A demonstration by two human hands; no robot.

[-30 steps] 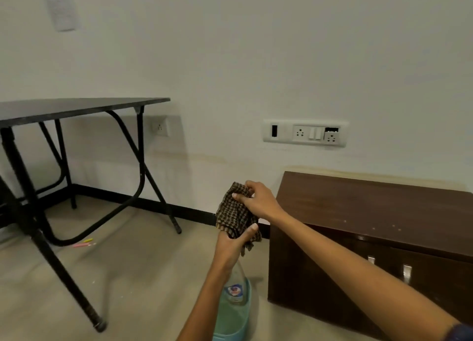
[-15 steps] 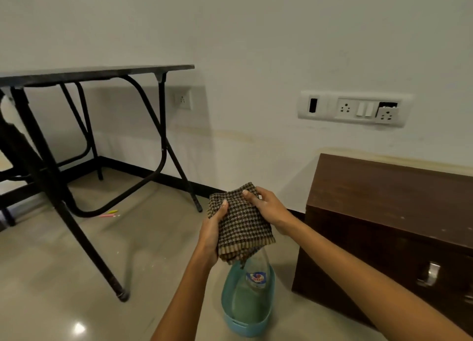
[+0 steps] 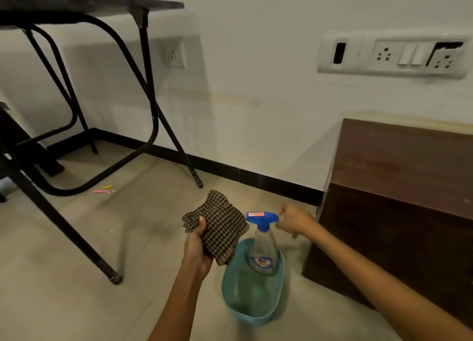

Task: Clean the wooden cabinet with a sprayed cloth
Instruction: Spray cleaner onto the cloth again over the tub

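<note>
We log the left hand (image 3: 198, 248) closed around a folded brown checked cloth (image 3: 217, 225), thumb on its upper face and the fingers hidden beneath; the cloth is held in the air above the floor (image 3: 76, 276), its lower edge overlapping the rim of a teal plastic basin (image 3: 253, 312) in our view. The basin sits on the floor just beside the left end of the wooden cabinet (image 3: 399, 187).

A clear spray bottle (image 3: 263, 248) with a blue trigger head stands upright inside the basin, toward its far end; a blue and red label shows on its lower body.

The right hand (image 3: 294, 220) is at the back of the blue trigger head, fingers curled. It is motion-blurred, so we cannot tell whether it actually grips the head or only touches it. The forearm crosses in front of the cabinet's left side.

The cabinet is dark brown, low, set against the white wall (image 3: 256, 59), with its top bare where we can see it. Only its left portion is in view. Neither hand nor the cloth touches it.

Other items: a black-framed folding counter (image 3: 89, 5) at left, well apart from the basin; pink and yellow small objects (image 3: 103, 189) on the floor under it; a white switch and socket panel (image 3: 394, 55) on the wall above the cabinet; a single socket (image 3: 174, 55) further left.
</note>
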